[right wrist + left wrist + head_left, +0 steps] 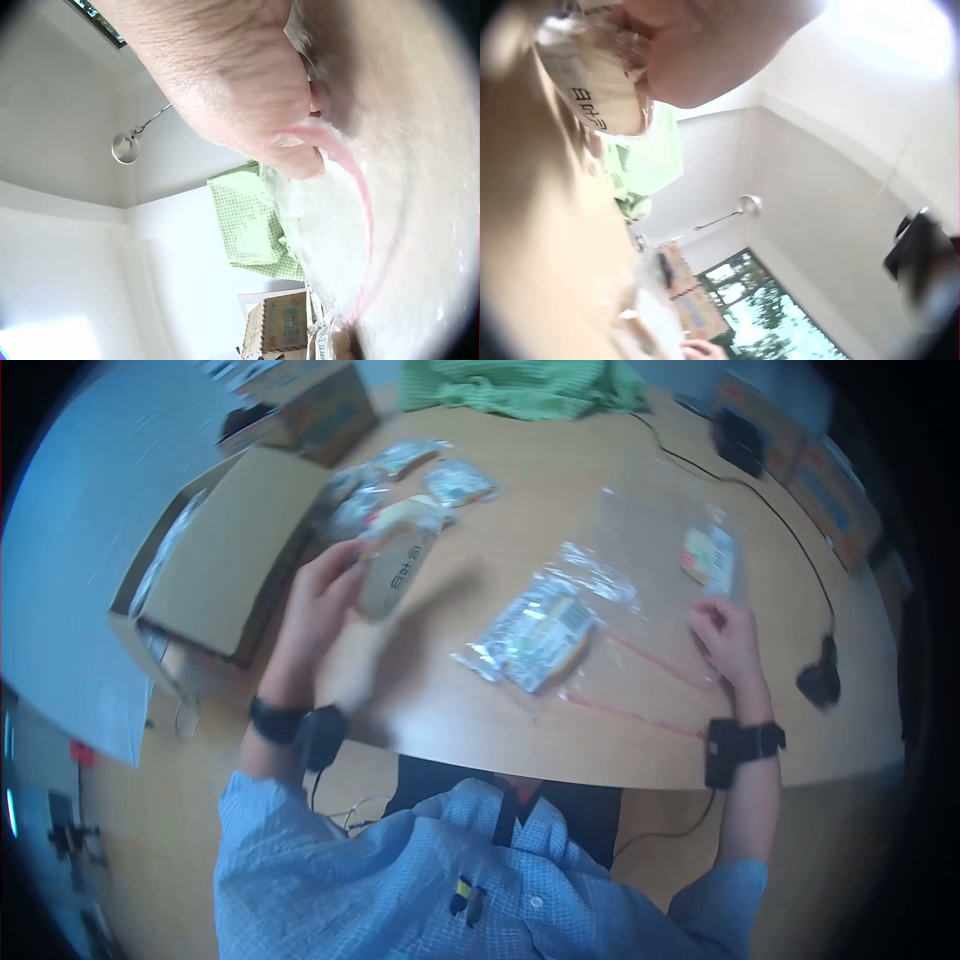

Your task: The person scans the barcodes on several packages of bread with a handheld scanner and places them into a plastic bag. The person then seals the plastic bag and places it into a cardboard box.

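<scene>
My left hand [325, 595] grips a wrapped piece of bread [395, 575] at its edge, above the table and left of centre. Dark printed characters show on its clear wrapper, also in the left wrist view, where the wrapped bread [592, 82] hangs from the fingers. On the right, my right hand [725, 640] pinches the edge of a large clear plastic bag [640, 540] with a pink strip along its mouth. The pink strip [360, 202] curves away from the fingers in the right wrist view. One wrapped bread [708, 560] shows through the bag; another wrapped bread [545, 635] lies by its mouth.
Several wrapped pieces [455, 482] lie at the back left, near an open cardboard box [240, 550]. A green checked cloth [520, 385] lies at the far edge. To the right are a black cable [790, 510], a plug [820, 675] and more boxes [830, 500].
</scene>
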The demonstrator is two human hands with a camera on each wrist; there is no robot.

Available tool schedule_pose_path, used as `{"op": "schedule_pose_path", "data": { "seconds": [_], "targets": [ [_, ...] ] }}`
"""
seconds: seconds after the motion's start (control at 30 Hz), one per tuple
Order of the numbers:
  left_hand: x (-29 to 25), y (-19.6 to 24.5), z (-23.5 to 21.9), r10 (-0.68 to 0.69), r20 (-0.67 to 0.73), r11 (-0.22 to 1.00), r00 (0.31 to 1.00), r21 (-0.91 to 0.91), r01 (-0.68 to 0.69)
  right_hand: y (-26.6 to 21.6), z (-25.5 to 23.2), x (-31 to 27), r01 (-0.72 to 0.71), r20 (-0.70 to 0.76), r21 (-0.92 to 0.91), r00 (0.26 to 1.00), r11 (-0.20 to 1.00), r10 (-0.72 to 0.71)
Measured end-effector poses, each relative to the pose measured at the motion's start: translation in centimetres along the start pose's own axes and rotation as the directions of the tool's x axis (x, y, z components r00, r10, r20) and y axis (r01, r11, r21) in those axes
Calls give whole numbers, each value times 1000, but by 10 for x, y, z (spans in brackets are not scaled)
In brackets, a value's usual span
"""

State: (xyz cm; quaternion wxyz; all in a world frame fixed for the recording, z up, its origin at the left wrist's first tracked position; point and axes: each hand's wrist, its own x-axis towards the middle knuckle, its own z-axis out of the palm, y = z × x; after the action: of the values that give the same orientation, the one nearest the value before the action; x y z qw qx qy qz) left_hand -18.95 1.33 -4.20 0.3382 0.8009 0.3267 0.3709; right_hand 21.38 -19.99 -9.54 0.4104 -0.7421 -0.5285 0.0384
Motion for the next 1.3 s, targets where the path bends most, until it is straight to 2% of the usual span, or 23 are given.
{"op": "schedule_pose_path", "data": {
  "seconds": [0.03,0.1,0.17,0.2,0.23,0.3,0.37,0.43,0.47,0.57,0.63,0.77,0.83,0.87,0.9,0.97,1.0,1.03,1.1,1.13,1.2,1.23,1.3],
  "targets": [
    [-4,25,3,-100,125,942,987,-307,134,-6,-2,0,9,-30,63,1000,998,-7],
    [-9,37,24,-155,325,749,933,-577,325,-18,-5,-1,19,-27,162,1000,987,-14],
    [-12,49,50,-187,527,664,829,-554,502,-34,-7,-5,97,49,164,993,982,-107],
    [-10,50,62,-125,645,587,754,-565,580,-41,-7,-6,185,96,130,975,974,-198],
    [-11,53,73,-54,741,515,669,-554,655,-44,-5,-8,182,86,124,977,976,-193],
    [-14,58,96,-103,808,437,580,-488,756,-42,4,-9,397,181,-128,910,909,-372],
    [-16,61,115,-98,853,315,513,-462,829,-33,8,-9,397,157,-155,914,905,-375],
    [-16,72,127,-127,881,261,455,-413,873,-31,9,-7,279,199,-193,950,941,-241],
    [-16,73,131,-127,881,260,455,-413,873,-30,9,-6,279,200,-192,950,941,-241],
    [-15,70,143,-106,917,239,385,-353,905,-29,7,-6,238,142,-110,965,965,-222],
    [-13,69,149,-51,932,183,358,-344,921,-31,5,-4,121,9,135,992,983,-123],
    [1,75,170,-151,913,213,379,-344,915,-33,3,-3,164,-72,161,985,973,-155],
    [15,76,184,-192,876,255,443,-391,884,-32,5,-2,196,-110,209,978,958,-176],
    [22,93,188,-348,765,313,542,-451,836,-31,5,0,201,-110,207,977,957,-182],
    [31,87,196,-346,763,314,546,-454,834,-31,5,0,208,-106,176,976,962,-191],
    [51,72,209,-327,669,246,667,-622,744,-28,9,1,218,-109,147,973,965,-203],
    [55,68,212,-363,657,223,661,-627,746,-26,12,1,226,-107,173,972,959,-210],
    [55,70,212,-359,659,227,661,-626,746,-24,13,2,231,-106,199,971,953,-213],
    [48,74,212,-106,682,287,723,-676,679,-26,10,0,219,-110,213,974,952,-200],
    [44,75,214,-106,687,289,719,-670,683,-26,11,0,212,-106,233,976,949,-192],
    [38,77,220,11,549,748,836,-559,357,-28,7,-1,163,-41,244,987,956,-158],
    [40,77,222,4,546,749,838,-557,359,-29,7,-1,122,27,249,991,961,-132],
    [53,79,224,-73,656,866,751,-332,374,-30,7,-1,99,74,265,990,959,-122]
  ]
}}
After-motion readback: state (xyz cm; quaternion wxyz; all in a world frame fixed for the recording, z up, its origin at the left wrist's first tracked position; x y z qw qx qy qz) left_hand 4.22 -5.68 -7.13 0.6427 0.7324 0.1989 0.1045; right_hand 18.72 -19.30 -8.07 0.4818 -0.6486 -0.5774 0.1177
